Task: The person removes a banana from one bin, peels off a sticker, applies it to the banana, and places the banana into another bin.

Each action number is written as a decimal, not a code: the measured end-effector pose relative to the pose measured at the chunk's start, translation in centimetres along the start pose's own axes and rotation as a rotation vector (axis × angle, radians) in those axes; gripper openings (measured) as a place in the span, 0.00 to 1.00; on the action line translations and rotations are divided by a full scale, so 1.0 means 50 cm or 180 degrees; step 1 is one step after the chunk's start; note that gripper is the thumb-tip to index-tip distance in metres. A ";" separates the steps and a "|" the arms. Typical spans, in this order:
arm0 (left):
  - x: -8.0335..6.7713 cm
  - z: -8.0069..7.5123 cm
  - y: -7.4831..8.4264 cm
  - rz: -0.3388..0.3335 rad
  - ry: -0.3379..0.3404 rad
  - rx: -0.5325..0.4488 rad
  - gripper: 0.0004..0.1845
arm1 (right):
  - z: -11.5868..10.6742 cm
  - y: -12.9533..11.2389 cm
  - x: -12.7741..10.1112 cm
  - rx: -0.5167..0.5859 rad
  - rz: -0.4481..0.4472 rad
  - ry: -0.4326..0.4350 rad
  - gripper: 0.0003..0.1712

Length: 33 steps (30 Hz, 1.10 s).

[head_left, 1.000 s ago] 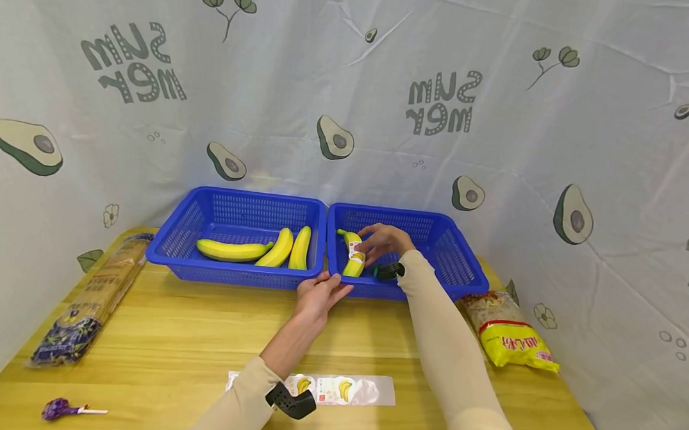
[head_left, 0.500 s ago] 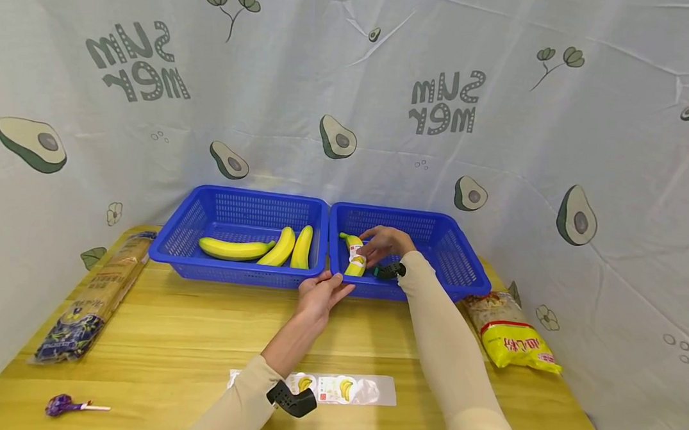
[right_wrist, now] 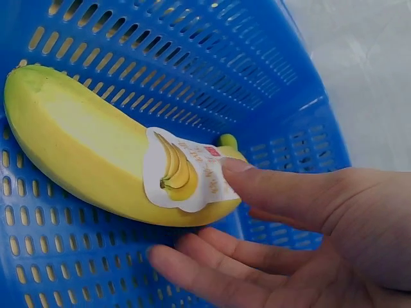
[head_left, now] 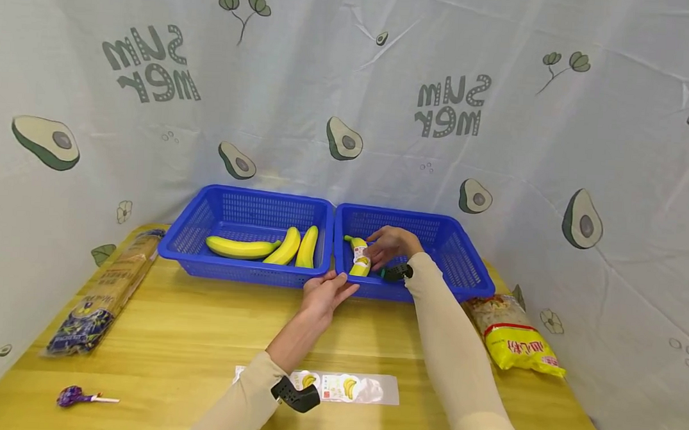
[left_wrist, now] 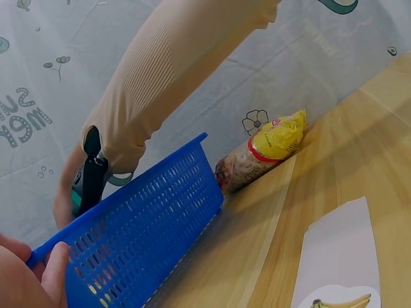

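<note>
A banana with a white banana-print sticker lies at the left end of the right blue basket. My right hand is over it; in the right wrist view my thumb rests on the sticker's edge, while the other fingers extend loosely along the banana's lower side. With thumb above and fingers below, my left hand holds the front rim of the same basket near its left corner. In the left wrist view that rim passes between my fingers. The far end of the banana is partly behind my thumb.
Left of it stands another blue basket with 3 bananas. A sticker strip lies on the wooden table, partly under my left sleeve. Spaghetti, a lollipop and a yellow-ended food bag lie around.
The whole head view has shifted slightly. My right thumb stays at the sticker with little movement, the sticker now lying flatter on the banana. My left hand keeps its hold on the rim.
</note>
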<state>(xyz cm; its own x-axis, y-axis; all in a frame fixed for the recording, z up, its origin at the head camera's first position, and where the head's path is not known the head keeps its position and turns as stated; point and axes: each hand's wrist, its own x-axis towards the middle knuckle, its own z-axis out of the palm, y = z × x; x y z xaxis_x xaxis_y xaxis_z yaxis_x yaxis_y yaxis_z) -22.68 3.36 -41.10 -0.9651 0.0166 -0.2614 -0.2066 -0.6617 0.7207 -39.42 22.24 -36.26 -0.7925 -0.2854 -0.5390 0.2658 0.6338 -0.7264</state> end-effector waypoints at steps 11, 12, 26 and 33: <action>0.000 -0.003 0.011 -0.0054 0.0008 -0.0023 0.09 | -0.003 -0.041 -0.048 -0.0387 -0.0284 0.0279 0.40; 0.000 -0.003 0.011 -0.0054 -0.0011 -0.0019 0.08 | -0.003 -0.046 -0.055 -0.0469 -0.0343 0.0334 0.40; -0.047 -0.036 0.026 -0.0372 -0.0415 0.0591 0.18 | 0.046 -0.116 -0.153 -0.1635 -0.1892 0.0763 0.37; -0.079 -0.072 0.045 -0.0459 -0.0591 0.0812 0.22 | 0.099 -0.120 -0.162 -0.1653 -0.2636 0.0812 0.31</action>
<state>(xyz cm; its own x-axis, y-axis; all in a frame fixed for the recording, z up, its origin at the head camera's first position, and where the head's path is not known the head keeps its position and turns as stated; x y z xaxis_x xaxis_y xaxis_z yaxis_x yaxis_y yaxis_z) -18.77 -0.87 -40.75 -0.9310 0.2480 -0.2679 -0.3540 -0.4344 0.8283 -31.88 17.20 -29.67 -0.7291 -0.6538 0.2023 -0.6450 0.5577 -0.5224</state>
